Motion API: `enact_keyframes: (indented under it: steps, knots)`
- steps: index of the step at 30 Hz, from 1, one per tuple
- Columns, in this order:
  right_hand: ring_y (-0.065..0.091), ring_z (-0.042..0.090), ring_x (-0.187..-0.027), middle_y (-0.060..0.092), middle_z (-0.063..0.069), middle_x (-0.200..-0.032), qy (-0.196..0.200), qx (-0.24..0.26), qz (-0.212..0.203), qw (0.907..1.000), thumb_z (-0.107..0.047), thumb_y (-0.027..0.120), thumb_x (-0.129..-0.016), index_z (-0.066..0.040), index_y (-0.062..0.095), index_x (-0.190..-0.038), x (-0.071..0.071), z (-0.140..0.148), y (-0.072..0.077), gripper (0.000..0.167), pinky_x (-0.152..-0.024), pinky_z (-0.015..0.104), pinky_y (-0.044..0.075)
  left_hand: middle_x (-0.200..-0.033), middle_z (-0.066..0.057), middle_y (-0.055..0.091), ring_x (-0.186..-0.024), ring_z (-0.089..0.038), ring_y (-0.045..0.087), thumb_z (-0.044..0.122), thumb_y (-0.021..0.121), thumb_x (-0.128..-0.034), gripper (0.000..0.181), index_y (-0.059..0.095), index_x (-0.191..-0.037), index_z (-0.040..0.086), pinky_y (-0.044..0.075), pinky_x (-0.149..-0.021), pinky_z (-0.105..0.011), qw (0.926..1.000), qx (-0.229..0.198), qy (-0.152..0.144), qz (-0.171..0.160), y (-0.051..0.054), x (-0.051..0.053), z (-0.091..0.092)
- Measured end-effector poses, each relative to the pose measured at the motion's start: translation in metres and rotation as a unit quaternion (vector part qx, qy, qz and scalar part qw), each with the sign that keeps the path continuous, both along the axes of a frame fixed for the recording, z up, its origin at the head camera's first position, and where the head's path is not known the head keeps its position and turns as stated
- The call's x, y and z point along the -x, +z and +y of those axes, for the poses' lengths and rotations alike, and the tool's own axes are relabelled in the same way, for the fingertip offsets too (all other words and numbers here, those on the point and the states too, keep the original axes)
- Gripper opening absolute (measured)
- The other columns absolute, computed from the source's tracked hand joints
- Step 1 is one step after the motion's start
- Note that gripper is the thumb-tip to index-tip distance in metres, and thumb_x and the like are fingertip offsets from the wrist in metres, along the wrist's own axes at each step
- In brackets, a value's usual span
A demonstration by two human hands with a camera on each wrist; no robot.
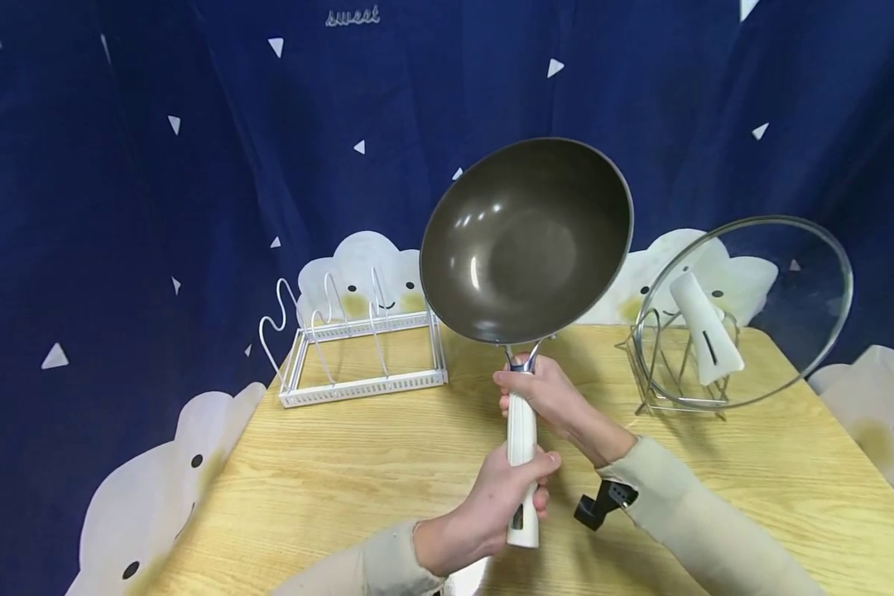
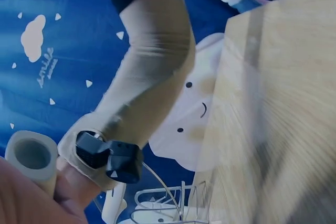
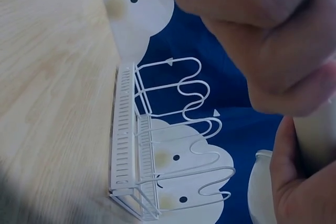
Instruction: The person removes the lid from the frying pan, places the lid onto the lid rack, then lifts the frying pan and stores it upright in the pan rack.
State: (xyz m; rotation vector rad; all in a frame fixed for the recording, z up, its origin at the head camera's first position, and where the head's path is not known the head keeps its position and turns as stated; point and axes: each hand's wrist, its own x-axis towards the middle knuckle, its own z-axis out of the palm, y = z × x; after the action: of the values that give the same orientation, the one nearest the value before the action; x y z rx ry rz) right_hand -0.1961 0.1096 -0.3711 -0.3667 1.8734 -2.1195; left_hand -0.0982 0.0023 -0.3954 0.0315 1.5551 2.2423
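Note:
A deep frying pan (image 1: 532, 240) with a dark brown inside is held up above the table, its inner face turned toward me. My right hand (image 1: 547, 393) grips the top of its white handle (image 1: 521, 430), close under the metal fork that joins the bowl. Lower down, my left hand (image 1: 492, 501) wraps round the same handle, thumb across the front. In the left wrist view the hollow end of the handle (image 2: 32, 153) shows beside the left hand. Curled fingers (image 3: 262, 40) fill the upper right of the right wrist view.
On the left of the wooden table (image 1: 328, 472) stands a white rack (image 1: 365, 382) with upright wire loops. At right, a glass lid (image 1: 782, 290) with a white handle (image 1: 704, 331) stands upright in a small wire stand (image 1: 663, 397). A blue curtain (image 1: 194, 207) hangs behind.

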Motion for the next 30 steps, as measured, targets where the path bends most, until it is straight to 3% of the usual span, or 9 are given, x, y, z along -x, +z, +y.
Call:
enact_keyframes:
  steps: [5,10,22,30]
  knots:
    - [0.058,0.016,-0.055,0.057,0.008,-0.065,-0.014,-0.034,0.01,0.9993,-0.005,0.06,-0.088,-0.001,0.049,-0.082,0.0,-0.004,0.002,0.014,-0.058,0.033,0.055,-0.054,0.002,0.045,-0.04,-0.006,0.043,0.011,0.066,-0.08,0.02,0.046,-0.083,0.01,0.041,-0.039,-0.02,0.9995,0.028,0.012,0.012,-0.005,0.002,0.0]
    - [0.06,0.019,-0.055,0.057,0.01,-0.064,-0.043,-0.073,0.023,0.9961,-0.005,0.062,-0.086,0.0,0.05,-0.08,-0.004,-0.011,0.008,0.014,-0.053,0.031,0.054,-0.055,0.002,0.044,-0.039,-0.006,0.042,0.006,0.062,-0.0752,0.018,0.045,-0.08,0.01,0.04,-0.037,-0.02,0.9997,0.02,0.015,0.004,-0.011,0.003,-0.004]
    - [0.065,0.022,-0.056,0.06,0.01,-0.062,-0.064,-0.152,0.056,0.9847,-0.014,0.063,-0.086,0.001,0.056,-0.078,-0.005,-0.034,0.016,0.018,-0.05,0.027,0.05,-0.055,0.005,0.038,-0.038,-0.003,0.04,0.003,0.057,-0.0777,0.02,0.04,-0.072,0.012,0.037,-0.036,-0.017,0.9974,-0.046,-0.047,0.03,-0.014,0.007,-0.033]
    - [0.066,0.022,-0.056,0.063,0.01,-0.063,-0.071,-0.18,0.061,0.9792,-0.024,0.065,-0.086,-0.002,0.058,-0.075,-0.003,-0.049,0.017,0.026,-0.049,0.026,0.048,-0.055,0.007,0.037,-0.038,-0.001,0.04,0.005,0.053,-0.0819,0.016,0.039,-0.076,0.012,0.037,-0.037,-0.015,0.993,-0.085,-0.075,0.033,-0.017,0.009,-0.052]
